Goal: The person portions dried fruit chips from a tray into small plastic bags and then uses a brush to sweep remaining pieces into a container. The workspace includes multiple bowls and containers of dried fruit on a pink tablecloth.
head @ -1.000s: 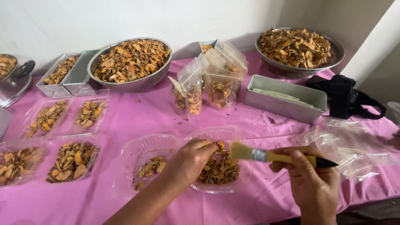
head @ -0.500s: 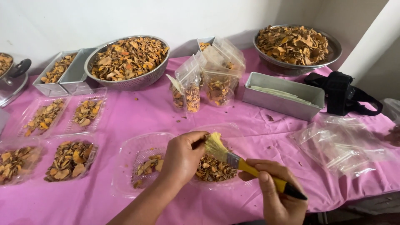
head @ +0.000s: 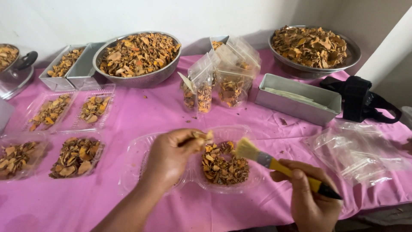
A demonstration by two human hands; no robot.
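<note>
While the left hand [head: 169, 157] pinches a dried orange-brown chip [head: 205, 136] in its fingers, the right hand [head: 310, 202] grips a yellow-handled brush with pale bristles [head: 274, 164].

The brushing step seems in hand: soft bristles hover beside the brittle, curled chip, above the clear plastic clamshell tray [head: 231, 134] on the pink-clothed bench [head: 150, 114]; next needs light strokes.

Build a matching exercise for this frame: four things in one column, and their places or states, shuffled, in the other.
Things:
1 paintbrush
2 black bag
3 dried piece
4 empty clear bags

Places or states:
A pinched in the left hand
B lying flat on the pink cloth, right side
C held in the right hand
D beside the metal tray

Pairs: 1-C, 2-D, 3-A, 4-B
</note>
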